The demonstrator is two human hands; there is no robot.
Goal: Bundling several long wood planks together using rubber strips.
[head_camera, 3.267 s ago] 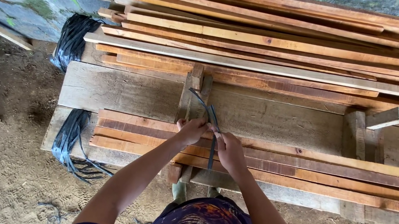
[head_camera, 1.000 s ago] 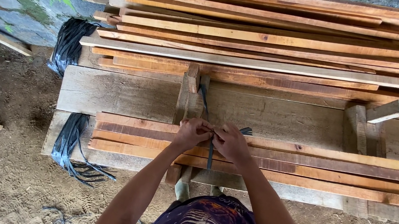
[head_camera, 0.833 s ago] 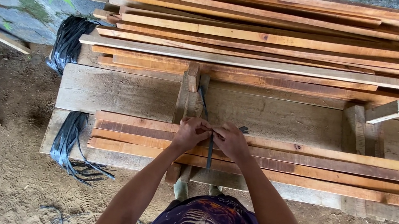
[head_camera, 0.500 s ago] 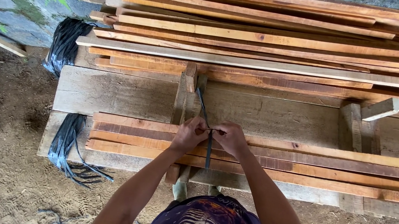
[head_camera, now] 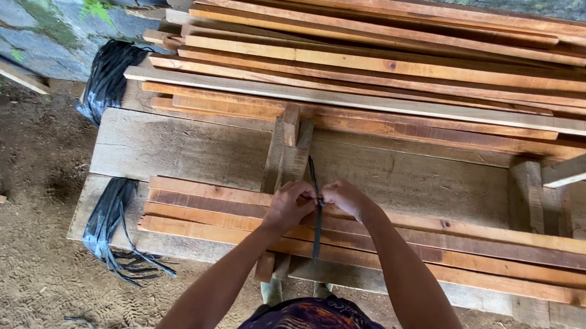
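Strap [head_camera: 317,224] sits pinched in both my hands, left [head_camera: 292,205] and right [head_camera: 345,196], looped over the slats [head_camera: 453,251] beneath them. Knot looks unfinished; its tail points away from me.

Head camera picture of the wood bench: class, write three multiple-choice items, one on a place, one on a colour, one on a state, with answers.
1. Where does the loose bunch of straps hang?
A. bench's left end
B. the wall
C. on the far stack

2. What colour is the strap between the hands?
A. white
B. black
C. yellow

3. How are the near slats placed?
A. standing upright
B. lying flat side by side
C. scattered on soil

Answers: 1 A, it droops off the left edge. 2 B, dark band. 3 B, left hand and right hand pinch the strap over them.
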